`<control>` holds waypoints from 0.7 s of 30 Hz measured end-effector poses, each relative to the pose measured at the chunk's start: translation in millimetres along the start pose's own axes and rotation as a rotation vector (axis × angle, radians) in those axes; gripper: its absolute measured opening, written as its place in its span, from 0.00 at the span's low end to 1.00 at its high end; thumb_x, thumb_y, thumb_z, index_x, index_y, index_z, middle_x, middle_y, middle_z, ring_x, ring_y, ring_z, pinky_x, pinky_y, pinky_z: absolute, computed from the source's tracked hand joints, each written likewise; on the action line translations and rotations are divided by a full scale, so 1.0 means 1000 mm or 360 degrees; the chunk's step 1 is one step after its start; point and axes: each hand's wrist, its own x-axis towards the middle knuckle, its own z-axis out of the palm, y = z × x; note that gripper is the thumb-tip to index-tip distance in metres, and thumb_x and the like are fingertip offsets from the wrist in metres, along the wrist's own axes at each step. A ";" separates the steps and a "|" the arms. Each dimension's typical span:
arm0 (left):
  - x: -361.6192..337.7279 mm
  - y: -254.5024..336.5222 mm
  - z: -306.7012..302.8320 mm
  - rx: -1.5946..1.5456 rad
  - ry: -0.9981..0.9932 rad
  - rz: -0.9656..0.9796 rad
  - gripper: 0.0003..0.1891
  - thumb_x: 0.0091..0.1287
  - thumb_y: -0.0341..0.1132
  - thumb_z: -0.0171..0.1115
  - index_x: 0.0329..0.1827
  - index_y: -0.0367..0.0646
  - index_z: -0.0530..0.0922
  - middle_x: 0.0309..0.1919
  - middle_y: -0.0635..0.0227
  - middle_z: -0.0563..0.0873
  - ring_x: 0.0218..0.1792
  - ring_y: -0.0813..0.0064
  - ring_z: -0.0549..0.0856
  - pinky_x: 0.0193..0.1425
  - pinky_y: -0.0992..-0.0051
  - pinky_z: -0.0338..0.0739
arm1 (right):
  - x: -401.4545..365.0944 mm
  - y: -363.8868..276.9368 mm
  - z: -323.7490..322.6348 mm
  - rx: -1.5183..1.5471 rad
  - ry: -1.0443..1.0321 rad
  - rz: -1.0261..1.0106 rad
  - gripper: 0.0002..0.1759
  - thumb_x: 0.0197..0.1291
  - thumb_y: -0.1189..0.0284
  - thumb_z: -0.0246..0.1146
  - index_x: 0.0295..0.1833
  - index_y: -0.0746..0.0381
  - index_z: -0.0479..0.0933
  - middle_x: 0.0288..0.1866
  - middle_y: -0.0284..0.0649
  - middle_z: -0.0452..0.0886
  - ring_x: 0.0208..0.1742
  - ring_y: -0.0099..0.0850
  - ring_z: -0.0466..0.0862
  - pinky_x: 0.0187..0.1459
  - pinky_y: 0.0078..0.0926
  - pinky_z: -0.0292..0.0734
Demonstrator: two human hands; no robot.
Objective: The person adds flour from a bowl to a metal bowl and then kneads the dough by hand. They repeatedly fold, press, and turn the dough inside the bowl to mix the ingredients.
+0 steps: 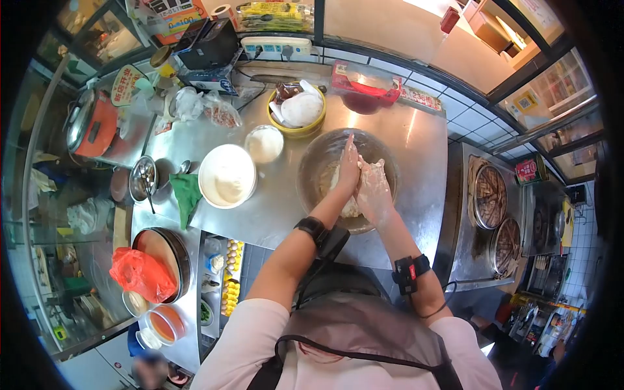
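A wide metal mixing bowl (312, 174) stands on the steel counter in front of me, with pale, floury dough (351, 207) in it. Over the bowl, my left hand (349, 170) is held with its fingers stretched out and lying together, its side against my right hand. Sticky dough coats the fingers of my right hand (374, 188), which look extended and apart from any tool. Part of the dough in the bowl is hidden behind my hands and wrists.
Left of the bowl are a white tub of flour (227, 175), a small white container (264, 143) and a green cloth (186, 195). Behind stand a yellow basin with bags (298, 110) and a red box (366, 88). Round pans (491, 196) sit right; a red bag (143, 273) lies lower left.
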 end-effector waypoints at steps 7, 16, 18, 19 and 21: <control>-0.008 -0.040 -0.007 0.0985 -0.0099 0.0322 0.27 0.70 0.37 0.41 0.72 0.50 0.51 0.64 0.53 0.67 0.62 0.55 0.70 0.66 0.65 0.61 | 0.034 -0.022 0.000 -0.0135 0.0063 -0.0122 0.41 0.61 0.36 0.32 0.74 0.49 0.46 0.76 0.34 0.41 0.71 0.37 0.55 0.69 0.41 0.48; -0.012 -0.045 -0.013 0.0715 -0.0050 0.0253 0.27 0.70 0.41 0.39 0.71 0.42 0.51 0.64 0.46 0.65 0.64 0.49 0.65 0.68 0.64 0.56 | 0.053 -0.004 0.001 -0.0312 0.0281 -0.0067 0.41 0.61 0.36 0.31 0.74 0.46 0.41 0.76 0.36 0.42 0.69 0.43 0.59 0.65 0.43 0.56; 0.012 -0.056 -0.019 0.0860 0.0119 0.0299 0.26 0.71 0.45 0.36 0.70 0.46 0.54 0.64 0.50 0.66 0.65 0.51 0.65 0.70 0.59 0.52 | 0.033 -0.012 0.023 -0.0198 0.0183 -0.0019 0.41 0.62 0.37 0.32 0.74 0.49 0.42 0.76 0.35 0.41 0.72 0.36 0.53 0.67 0.41 0.51; 0.013 -0.049 -0.020 0.0855 0.0104 0.0293 0.26 0.71 0.45 0.36 0.70 0.46 0.54 0.64 0.50 0.66 0.65 0.51 0.65 0.70 0.59 0.52 | 0.022 -0.016 0.032 -0.0089 0.0087 0.0028 0.41 0.63 0.38 0.32 0.74 0.52 0.42 0.76 0.35 0.40 0.74 0.29 0.48 0.69 0.39 0.47; 0.016 -0.030 -0.023 0.1061 0.0000 0.0290 0.24 0.71 0.48 0.33 0.69 0.56 0.57 0.63 0.56 0.68 0.66 0.48 0.62 0.70 0.54 0.47 | 0.013 -0.021 0.029 0.0149 -0.0006 0.0059 0.43 0.62 0.37 0.33 0.74 0.54 0.42 0.76 0.35 0.42 0.74 0.32 0.49 0.70 0.39 0.44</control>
